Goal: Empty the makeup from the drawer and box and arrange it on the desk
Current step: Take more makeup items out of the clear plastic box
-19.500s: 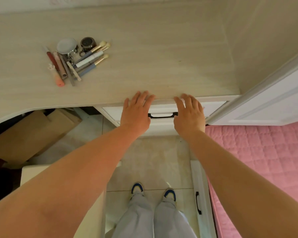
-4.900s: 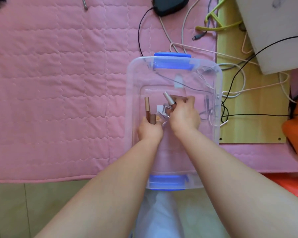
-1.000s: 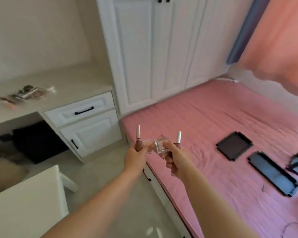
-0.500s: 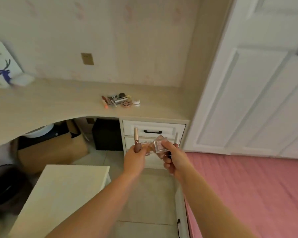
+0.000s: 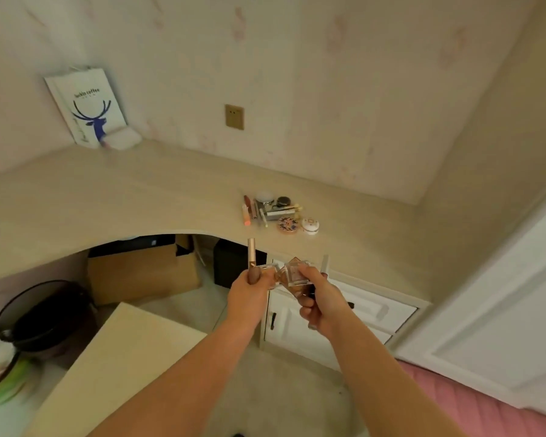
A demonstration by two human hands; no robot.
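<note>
Two hands are raised side by side in front of the surface [image 5: 114, 197], both loaded with makeup. At far left, a white paper bag [image 5: 87, 107] with a blue deer print leans against the wall on the surface. Near left, a black wire bin [image 5: 41, 313] stands on the floor, with a cardboard box [image 5: 139, 272] under the surface beyond it. The left hand [image 5: 249, 298] has its fingers curled round a brown tube with a pale gold cap [image 5: 252, 260], held upright, and a clear square case [image 5: 270, 274] beside it. The right hand [image 5: 320, 305] grips a cluster of clear cases with brown fill [image 5: 293, 272] between thumb and fingers; a second pale-capped tube [image 5: 325, 264] stands up behind its knuckles. The two clusters touch or nearly touch. Farther back on the surface lies a group of makeup items [image 5: 275, 211]: pencils, brushes, round compacts and a small white jar. White drawers [image 5: 369, 307] with black handles sit below the surface at right.
</note>
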